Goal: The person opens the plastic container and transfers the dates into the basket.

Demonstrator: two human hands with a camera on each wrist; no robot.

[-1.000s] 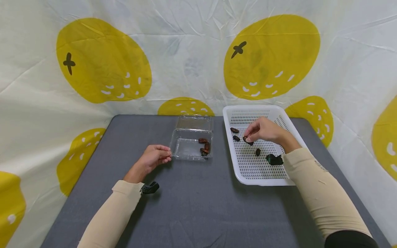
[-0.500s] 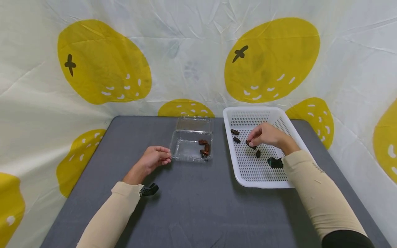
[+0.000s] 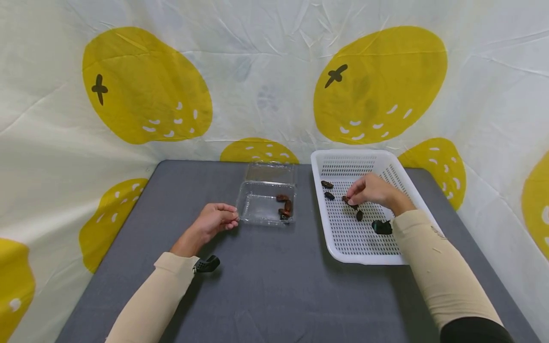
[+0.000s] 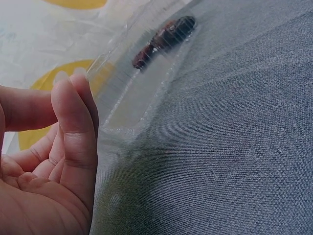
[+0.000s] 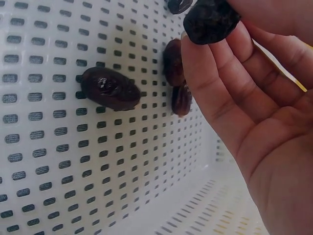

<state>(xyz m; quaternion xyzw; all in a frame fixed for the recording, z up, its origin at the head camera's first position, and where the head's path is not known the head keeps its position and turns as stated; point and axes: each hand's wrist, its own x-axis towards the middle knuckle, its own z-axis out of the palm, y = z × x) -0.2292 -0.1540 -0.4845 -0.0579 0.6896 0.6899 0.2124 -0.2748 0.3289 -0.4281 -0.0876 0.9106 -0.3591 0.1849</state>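
My left hand [image 3: 212, 221] pinches the near left corner of a clear plastic clamshell box [image 3: 261, 209], whose lid [image 3: 271, 172] is folded back. Inside it, several brown dates [image 3: 288, 206] lie along the right side. The left wrist view shows thumb and finger meeting at the box's edge, with dates [image 4: 171, 34] beyond. Over the white basket, my right hand [image 3: 375, 191] holds a dark date [image 5: 210, 22] between thumb and fingers. Below that hand, a glossy date [image 5: 110, 89] lies on the perforated floor; two more [image 5: 173, 62] touch or nearly touch each other.
The white perforated basket [image 3: 343, 257] stands at the right of the grey cloth-covered table [image 3: 274, 286]. Two dates [image 3: 327, 184] sit near its left wall. A cloth backdrop [image 3: 266, 95] with yellow fruit shapes rises behind. Black wrist devices [image 3: 207, 263] hang at both wrists.
My right hand has shifted slightly toward me and to the right within the basket. My left hand stays at the box corner. The head view has tilted a little.
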